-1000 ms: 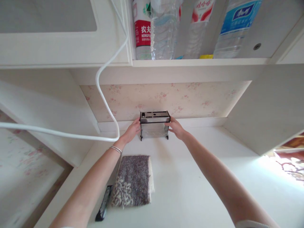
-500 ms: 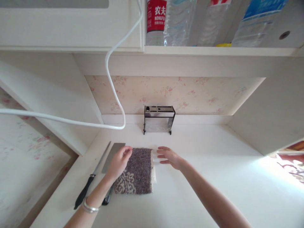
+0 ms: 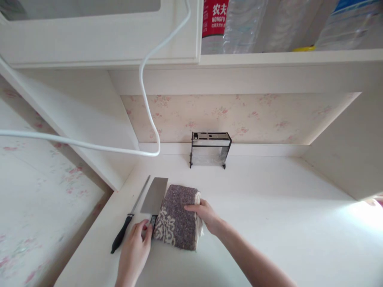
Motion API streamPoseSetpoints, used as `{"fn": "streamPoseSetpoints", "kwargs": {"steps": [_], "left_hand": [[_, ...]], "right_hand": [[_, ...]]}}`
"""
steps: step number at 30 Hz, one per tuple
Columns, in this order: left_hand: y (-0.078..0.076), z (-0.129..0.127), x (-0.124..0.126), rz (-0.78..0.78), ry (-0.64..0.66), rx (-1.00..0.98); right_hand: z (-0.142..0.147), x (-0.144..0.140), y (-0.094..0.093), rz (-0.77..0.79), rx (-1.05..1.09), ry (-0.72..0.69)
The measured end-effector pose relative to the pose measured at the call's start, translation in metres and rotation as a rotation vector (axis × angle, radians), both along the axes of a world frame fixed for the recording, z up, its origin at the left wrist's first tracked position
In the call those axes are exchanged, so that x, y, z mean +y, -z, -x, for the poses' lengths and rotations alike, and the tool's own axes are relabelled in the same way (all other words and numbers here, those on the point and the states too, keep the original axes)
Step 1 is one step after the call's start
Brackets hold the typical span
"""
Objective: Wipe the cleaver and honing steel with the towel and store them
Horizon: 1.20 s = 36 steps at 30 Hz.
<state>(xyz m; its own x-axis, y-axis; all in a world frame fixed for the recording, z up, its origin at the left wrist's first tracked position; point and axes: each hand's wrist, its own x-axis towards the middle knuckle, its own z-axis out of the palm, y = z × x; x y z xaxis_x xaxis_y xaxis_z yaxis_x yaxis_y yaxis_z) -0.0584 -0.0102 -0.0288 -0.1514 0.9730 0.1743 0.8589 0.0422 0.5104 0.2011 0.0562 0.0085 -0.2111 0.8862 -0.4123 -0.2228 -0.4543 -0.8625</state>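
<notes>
**A:** Cleaver (image 3: 154, 195) lies flat on the white counter (image 3: 269, 215), just left of the folded towel (image 3: 178, 217). Long axis runs front to back, blade away, black handle at the towel's near-left corner.

**B:** Nearer hand?

**A:** Left hand (image 3: 135, 249). Fingers loosely curled, tips touching the handle end; no closed grip visible.

**B:** Right?

**A:** Right hand (image 3: 206, 215) rests on the towel's right edge, fingers lightly bent, pressing rather than pinching. Slim knife (image 3: 129, 217) lies parallel, further left. Knife block (image 3: 210, 148) stands at the back wall.

Soft daylight comes in from the right and makes a bright glare patch on the white bench (image 3: 344, 223). The picture edges bend.
</notes>
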Motion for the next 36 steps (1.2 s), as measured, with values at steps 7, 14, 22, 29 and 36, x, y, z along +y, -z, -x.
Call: {"fn": "streamPoseSetpoints", "kwargs": {"steps": [7,14,22,29,36], "left_hand": [[-0.018,-0.015,0.006,0.313,-0.022,0.211],[-0.038,-0.011,0.032,0.55,0.083,0.137],[-0.043,-0.038,0.032,0.541,0.029,-0.625],[-0.048,-0.094,0.0,0.562,0.29,-0.982],[-0.066,-0.143,-0.018,0.703,0.553,-0.941]], "right_hand": [[-0.028,-0.028,-0.009,0.001,0.096,0.244],[-0.078,-0.061,-0.01,0.076,0.163,0.515],[-0.117,-0.081,0.001,0.134,0.421,0.599],[-0.102,-0.074,-0.005,0.087,0.578,0.562],[-0.071,-0.077,-0.02,-0.095,0.536,0.428]]}}
